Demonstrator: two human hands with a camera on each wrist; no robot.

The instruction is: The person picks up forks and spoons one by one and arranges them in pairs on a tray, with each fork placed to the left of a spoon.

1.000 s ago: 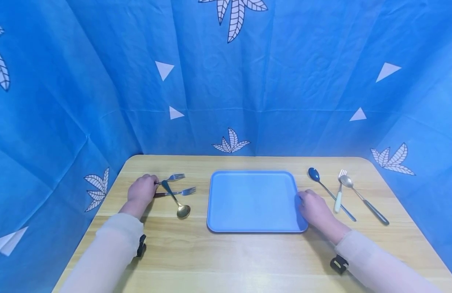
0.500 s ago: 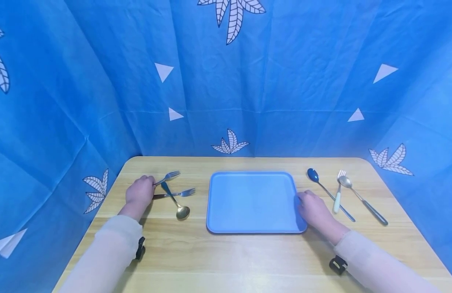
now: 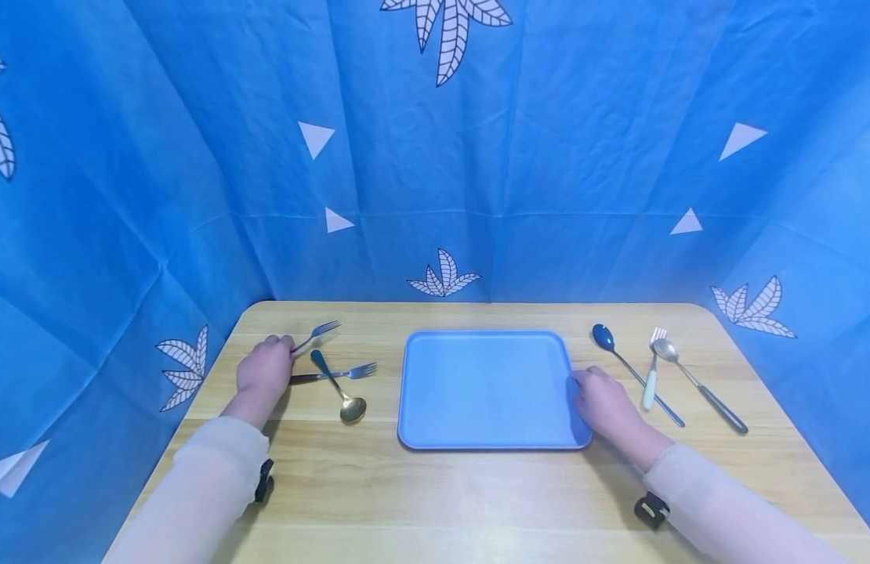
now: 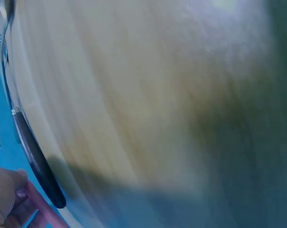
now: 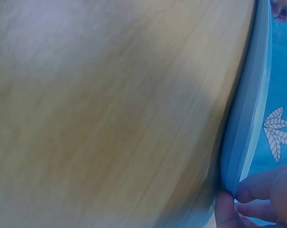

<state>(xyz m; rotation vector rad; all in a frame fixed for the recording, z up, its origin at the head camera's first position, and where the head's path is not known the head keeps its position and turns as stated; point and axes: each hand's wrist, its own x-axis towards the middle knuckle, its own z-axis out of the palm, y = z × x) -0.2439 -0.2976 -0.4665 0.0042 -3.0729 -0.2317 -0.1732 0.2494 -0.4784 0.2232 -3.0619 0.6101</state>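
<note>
At the table's left, my left hand (image 3: 264, 366) pinches a fork (image 3: 325, 328) by its handle, the tines pointing away to the upper right. In the left wrist view that handle (image 4: 42, 204) looks pink against the fingers. Just in front lies a second fork (image 3: 362, 370) with a dark handle (image 4: 36, 161). A spoon (image 3: 353, 409) with a gold bowl and dark green handle crosses over it. My right hand (image 3: 610, 401) grips the right rim of a blue rectangular tray (image 3: 487, 392); in the right wrist view, thumb and fingers meet at the tray's corner.
Right of the tray, a dark blue spoon (image 3: 603, 338) lies with its handle under a pale-green-handled fork (image 3: 650, 389). Beside them is a silver spoon (image 3: 666, 350) with a dark grey handle. Blue patterned cloth (image 3: 576, 180) borders the wooden table (image 3: 449, 501) at the back and sides.
My left hand has drawn the fork left and slightly back, off the green-handled spoon, turning its tines upward in the head view. My right hand and the tray stay in place.
</note>
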